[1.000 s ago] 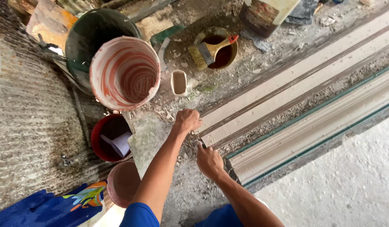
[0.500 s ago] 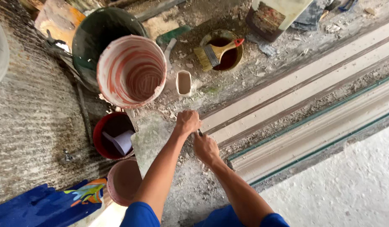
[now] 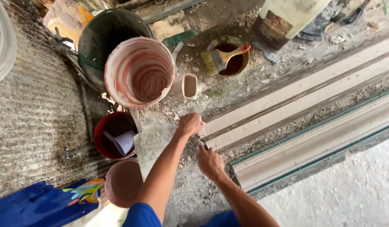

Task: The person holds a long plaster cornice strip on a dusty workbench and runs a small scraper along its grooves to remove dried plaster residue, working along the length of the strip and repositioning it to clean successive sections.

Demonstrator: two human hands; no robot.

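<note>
hands: left [image 3: 190,124] fisted on the pale moulding strip [image 3: 287,98], right [image 3: 210,161] pinching a small dark tool [image 3: 204,145].

The long pale plaster moulding [image 3: 304,98] looks matt and chalky, with gritty crumbs in its grooves. The white plastic bucket [image 3: 139,71] is smeared with dried red-brown streaks. The wooden-handled bristle brush [image 3: 222,59] rests on a rusty round metal tin [image 3: 228,56]. The grey concrete floor [image 3: 34,126] is rough.
</note>
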